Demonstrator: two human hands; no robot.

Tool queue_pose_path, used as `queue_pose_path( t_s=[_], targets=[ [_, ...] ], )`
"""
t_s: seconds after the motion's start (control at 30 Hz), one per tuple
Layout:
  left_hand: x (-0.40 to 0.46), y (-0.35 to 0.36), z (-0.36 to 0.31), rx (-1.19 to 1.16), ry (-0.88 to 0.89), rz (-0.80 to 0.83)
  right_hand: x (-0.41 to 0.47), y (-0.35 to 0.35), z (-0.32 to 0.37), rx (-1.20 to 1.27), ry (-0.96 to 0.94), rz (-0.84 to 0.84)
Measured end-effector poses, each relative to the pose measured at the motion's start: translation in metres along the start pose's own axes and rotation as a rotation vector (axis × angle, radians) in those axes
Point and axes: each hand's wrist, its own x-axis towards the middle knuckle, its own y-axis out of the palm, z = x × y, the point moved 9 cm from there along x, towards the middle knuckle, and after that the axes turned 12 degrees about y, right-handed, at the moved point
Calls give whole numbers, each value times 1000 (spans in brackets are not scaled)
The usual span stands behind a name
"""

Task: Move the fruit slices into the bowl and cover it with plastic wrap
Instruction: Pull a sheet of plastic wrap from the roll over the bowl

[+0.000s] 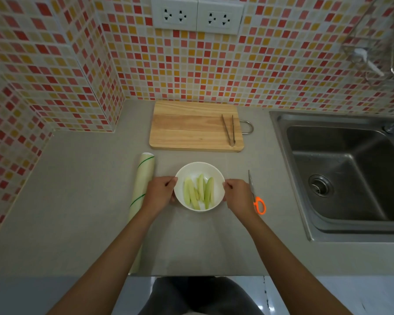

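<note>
Head view: fruit slices (199,193) all lie in the white bowl (192,170) at counter centre, and the cutting board (191,126) behind it carries only the tongs (229,131), so I judge the transfer done. My left hand (160,192) and right hand (238,195) each grip an opposite side of the bowl rim; whether film already lies over it I cannot tell. Plastic wrap roll (142,185) lies just left of my left hand, scissors (256,196) just right of my right; covering looks like what remains.
</note>
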Motion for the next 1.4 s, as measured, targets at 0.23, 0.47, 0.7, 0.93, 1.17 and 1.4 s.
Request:
queue_pose_path(
  t_s=[0.23, 0.47, 0.7, 0.93, 1.17, 1.4],
  targets=[
    [0, 0, -3, -8, 4, 2, -4, -1, 1, 26, -2, 9],
    [-10, -68, 4, 482, 5, -277, -5, -15, 1, 81, -20, -73],
    [-18, -69, 51, 596, -246, -83, -8, -22, 11, 88, -36, -123],
    [-13, -63, 60, 421, -233, -81, -10, -19, 18, 68, -47, -119],
    [-9, -69, 29, 109, -59, -110, -15, -30, 40, 172, -85, -188],
    [-20, -60, -40, -175, 119, -130, -6, -17, 110, 483, -149, -10]
  ],
)
